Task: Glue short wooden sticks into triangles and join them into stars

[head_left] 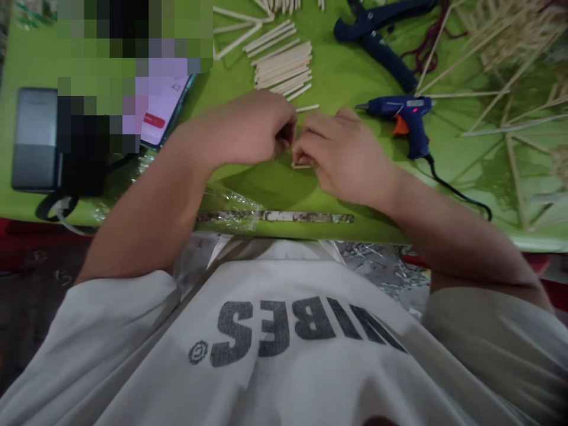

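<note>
My right hand (339, 151) is closed, its fingertips pinching a short wooden stick (300, 166) just above the green table. Close beside it, my left hand (261, 127) is curled with its fingertips turned down and inward. Whatever those left fingers hold is hidden behind the hand. Beyond my hands lies a pile of cut wooden sticks (284, 66), side by side. A single loose stick (307, 108) rests between that pile and my right hand. To the right, a blue glue gun (406, 112) with an orange trigger lies on its side, its red light showing.
Blue cutters (377, 41) lie at the back. Frames of thin sticks (506, 94) spread along the right side. On the left are a phone (162, 112), a black power bank (35, 139) and cables. A flat strip (306, 216) and clear plastic wrap (235, 207) lie by the near table edge.
</note>
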A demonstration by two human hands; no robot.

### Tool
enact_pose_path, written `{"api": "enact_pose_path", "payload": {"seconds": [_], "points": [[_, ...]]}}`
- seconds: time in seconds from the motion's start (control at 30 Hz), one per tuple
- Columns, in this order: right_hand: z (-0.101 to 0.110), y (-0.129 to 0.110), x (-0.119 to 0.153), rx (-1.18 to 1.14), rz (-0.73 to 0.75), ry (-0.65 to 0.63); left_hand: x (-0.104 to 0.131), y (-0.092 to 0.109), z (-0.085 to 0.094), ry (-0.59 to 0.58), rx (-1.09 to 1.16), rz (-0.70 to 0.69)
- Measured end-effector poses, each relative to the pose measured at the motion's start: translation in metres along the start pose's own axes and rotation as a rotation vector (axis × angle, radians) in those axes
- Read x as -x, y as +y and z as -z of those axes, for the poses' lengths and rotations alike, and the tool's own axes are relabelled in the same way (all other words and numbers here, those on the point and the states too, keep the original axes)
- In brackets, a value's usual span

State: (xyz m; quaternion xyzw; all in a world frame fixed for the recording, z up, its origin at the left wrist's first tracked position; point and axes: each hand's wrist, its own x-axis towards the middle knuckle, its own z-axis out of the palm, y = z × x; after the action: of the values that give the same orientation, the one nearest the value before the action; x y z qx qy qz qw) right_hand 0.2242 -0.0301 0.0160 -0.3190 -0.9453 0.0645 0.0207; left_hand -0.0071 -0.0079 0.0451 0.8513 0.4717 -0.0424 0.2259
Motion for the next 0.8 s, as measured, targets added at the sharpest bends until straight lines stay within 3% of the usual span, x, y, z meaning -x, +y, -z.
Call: {"api": "enact_pose_path", "payload": {"seconds": [0.1, 0.3, 0.43, 0.8], "points": [[-0.004, 0.000, -0.003, 0.015, 0.014, 0.004, -0.001, 0.000, 0.000, -0.012, -0.046, 0.012], [-0.007, -0.009, -0.002, 0.144, 0.183, -0.127, -0.001, -0.001, 0.001, -0.022, -0.003, 0.019], [-0.006, -0.008, 0.004, 0.161, 0.174, -0.057, 0.000, -0.001, 0.001, -0.021, -0.024, 0.007], [-0.012, -0.008, 0.000, 0.208, 0.237, -0.008, -0.001, -0.005, -0.001, -0.031, 0.020, 0.033]]}}
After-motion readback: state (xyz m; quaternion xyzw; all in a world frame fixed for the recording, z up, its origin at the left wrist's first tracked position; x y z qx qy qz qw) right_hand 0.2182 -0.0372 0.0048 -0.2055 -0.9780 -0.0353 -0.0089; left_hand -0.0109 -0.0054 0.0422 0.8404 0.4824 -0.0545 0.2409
